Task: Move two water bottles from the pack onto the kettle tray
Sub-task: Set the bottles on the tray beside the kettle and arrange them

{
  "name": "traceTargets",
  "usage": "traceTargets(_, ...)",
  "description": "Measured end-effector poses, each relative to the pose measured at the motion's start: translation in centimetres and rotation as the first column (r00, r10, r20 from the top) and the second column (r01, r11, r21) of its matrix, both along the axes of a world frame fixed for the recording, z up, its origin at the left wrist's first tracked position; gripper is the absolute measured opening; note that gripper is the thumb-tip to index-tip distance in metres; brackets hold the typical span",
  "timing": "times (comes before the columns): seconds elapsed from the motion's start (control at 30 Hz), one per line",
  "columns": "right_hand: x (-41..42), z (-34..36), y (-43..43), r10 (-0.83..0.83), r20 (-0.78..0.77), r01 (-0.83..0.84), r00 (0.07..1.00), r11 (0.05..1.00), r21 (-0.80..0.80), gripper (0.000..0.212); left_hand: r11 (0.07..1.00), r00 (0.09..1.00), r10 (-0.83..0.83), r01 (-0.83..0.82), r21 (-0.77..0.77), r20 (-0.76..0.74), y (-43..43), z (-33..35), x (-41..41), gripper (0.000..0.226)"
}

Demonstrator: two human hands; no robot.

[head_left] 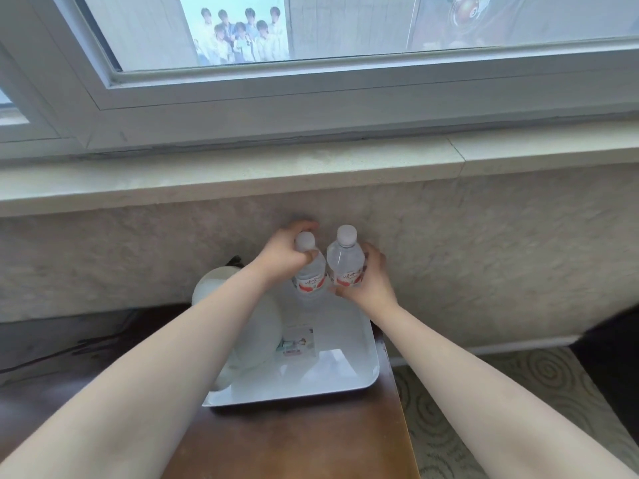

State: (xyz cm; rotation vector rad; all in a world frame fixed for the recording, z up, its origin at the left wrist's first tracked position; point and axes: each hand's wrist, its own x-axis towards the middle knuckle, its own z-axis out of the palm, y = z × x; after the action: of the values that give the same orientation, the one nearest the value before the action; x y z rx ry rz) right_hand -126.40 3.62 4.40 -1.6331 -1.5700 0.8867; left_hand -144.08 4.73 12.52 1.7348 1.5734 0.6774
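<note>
Under the window, a brown worktop (297, 440) carries the white kettle tray (345, 385).
Left hand (281, 254) clamps one bottle (311, 278), right hand (366, 278) the other bottle (345, 264), upright over the tray's far end beside the kettle (242, 316); apparently the placing step, so next lower and release.

A brown wooden table (294, 440) stands against the textured wall beneath the windowsill. On its far right part lies a white rectangular tray (366, 371), reaching close to the table's right edge. A dark cable (86, 344) runs across the table's left side.
</note>
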Motion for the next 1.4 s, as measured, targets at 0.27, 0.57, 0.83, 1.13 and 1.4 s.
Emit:
traceTargets(0.27, -0.3, -3.2, -0.1, 0.07, -0.019, -0.072, 0.997, 0.992, -0.107, 0.066, 0.962, 0.957, 0.269, -0.273, -0.029, -0.109, -1.3, -3.2, 0.8, 0.076)
traceTargets(0.57, -2.0, -5.5, 0.6, -0.104, -0.053, 0.098, 0.993, 0.988, -0.116, 0.062, 0.975, 0.976, 0.205, -0.197, -0.106, 0.075, -0.7, -3.6, -0.3, 0.066)
traceTargets(0.83, -1.8, -6.4, 0.8, -0.09, -0.126, 0.076, 0.988, 0.991, -0.111, 0.061, 0.98, 0.979, 0.186, -0.179, -0.087, 0.08, -0.8, -4.2, -0.5, 0.07)
traceTargets(1.13, -1.2, -5.1, 1.6, -0.015, 0.029, 0.02, 0.999, 0.98, -0.196, 0.068, 0.977, 0.979, 0.192, -0.185, -0.105, 0.069, -0.8, -3.8, -0.6, 0.069)
traceTargets(1.4, -1.2, -3.6, 1.9, 0.088, 0.207, -0.021, 0.974, 0.953, -0.303, 0.077, 0.978, 0.977, 0.208, -0.208, -0.007, 0.054, -1.6, -3.9, -0.2, 0.068)
